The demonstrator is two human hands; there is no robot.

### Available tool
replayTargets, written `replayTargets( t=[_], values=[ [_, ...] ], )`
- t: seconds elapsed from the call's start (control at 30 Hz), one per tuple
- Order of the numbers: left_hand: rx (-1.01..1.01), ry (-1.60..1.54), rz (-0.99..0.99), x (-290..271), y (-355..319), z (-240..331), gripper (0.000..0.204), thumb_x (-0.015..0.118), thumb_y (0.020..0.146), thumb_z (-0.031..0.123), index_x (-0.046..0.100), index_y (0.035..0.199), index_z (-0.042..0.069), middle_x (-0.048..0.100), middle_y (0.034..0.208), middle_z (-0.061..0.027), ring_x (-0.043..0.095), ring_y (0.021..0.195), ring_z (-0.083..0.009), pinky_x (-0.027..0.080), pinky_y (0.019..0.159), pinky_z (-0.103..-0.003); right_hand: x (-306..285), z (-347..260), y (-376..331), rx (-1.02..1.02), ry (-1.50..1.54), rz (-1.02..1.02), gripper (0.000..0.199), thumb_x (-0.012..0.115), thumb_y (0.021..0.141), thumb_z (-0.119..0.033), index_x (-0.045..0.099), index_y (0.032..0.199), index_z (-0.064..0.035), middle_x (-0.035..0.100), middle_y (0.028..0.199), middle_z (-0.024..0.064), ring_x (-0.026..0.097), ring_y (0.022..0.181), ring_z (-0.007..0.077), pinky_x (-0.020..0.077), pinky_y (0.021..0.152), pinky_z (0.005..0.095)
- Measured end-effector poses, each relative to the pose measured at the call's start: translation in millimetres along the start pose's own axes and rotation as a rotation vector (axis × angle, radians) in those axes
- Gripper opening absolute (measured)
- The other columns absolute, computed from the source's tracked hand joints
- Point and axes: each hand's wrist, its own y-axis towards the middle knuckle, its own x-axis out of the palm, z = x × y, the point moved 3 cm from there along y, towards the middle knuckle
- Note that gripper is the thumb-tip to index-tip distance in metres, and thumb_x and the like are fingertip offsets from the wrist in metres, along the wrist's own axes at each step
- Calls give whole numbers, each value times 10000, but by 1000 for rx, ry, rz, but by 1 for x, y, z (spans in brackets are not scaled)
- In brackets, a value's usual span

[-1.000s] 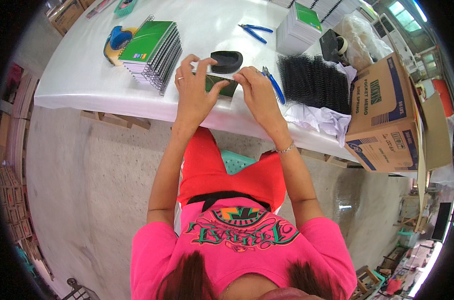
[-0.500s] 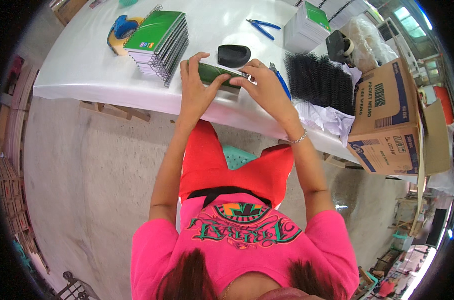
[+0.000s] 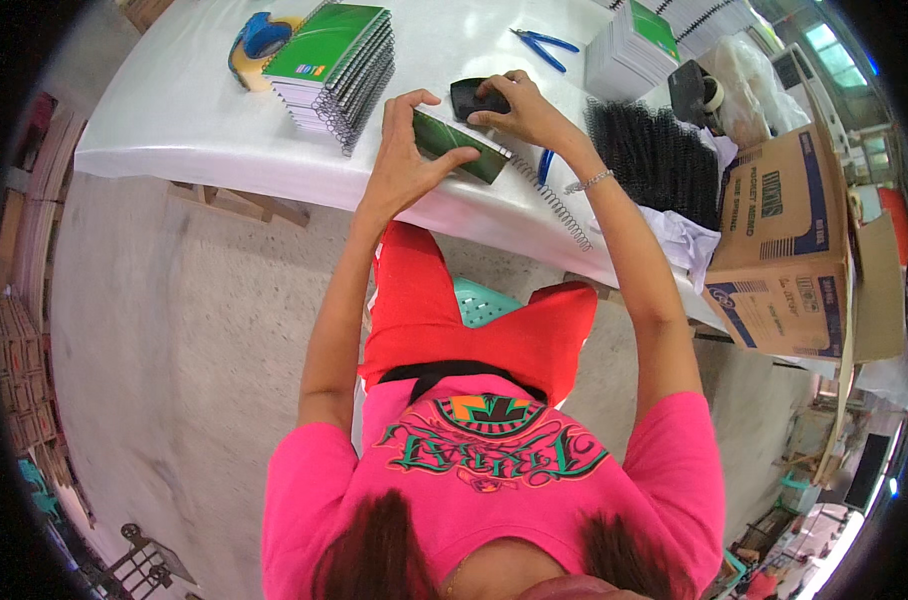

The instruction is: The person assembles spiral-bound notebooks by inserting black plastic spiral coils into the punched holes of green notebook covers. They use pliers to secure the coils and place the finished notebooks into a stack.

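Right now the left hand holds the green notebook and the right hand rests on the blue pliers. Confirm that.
Not quite. In the head view the right hand rests on the black tray, not the pliers. The left hand does hold the green notebook.

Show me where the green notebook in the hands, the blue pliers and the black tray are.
green notebook [image 3: 461, 147], head view, on its green cover.
blue pliers [image 3: 547, 44], head view, on the handles.
black tray [image 3: 471, 97], head view, on its rim.

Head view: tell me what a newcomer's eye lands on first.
The two hands at the table's near edge: the left hand grips a green notebook, while the right hand rests on a small black tray. To the left sits a stack of green spiral notebooks; to the right, a heap of black coils.
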Motion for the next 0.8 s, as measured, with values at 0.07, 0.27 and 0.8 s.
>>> replayTargets(
  t=[0.07,0.27,0.8],
  values=[
    [-42,-29,-28,2,1,-1,797,884,674,352,430,1257,52,450,1190,-103,460,1115,-237,390,978,-345,-4,4,-3,21,80,26,502,684,904,-417,570,1202,-29,588,1101,225,571,1061,326,464,947,359],
    [-13,-2,-9,1,-1,-1,825,904,640,355,431,1247,58,457,1191,-98,473,1104,-232,406,955,-331,-37,-13,-43,191,1129,-70,508,620,927,-525,582,943,-19,571,1279,239,552,1189,285,427,1029,364],
    [15,-39,-30,-2,-1,-4,802,908,644,328,424,1223,58,472,1180,-96,475,1109,-217,399,966,-328,-52,-27,-78,328,636,-55,345,621,970,-349,638,847,-27,675,1152,51,468,834,76,420,770,236]
  ],
)
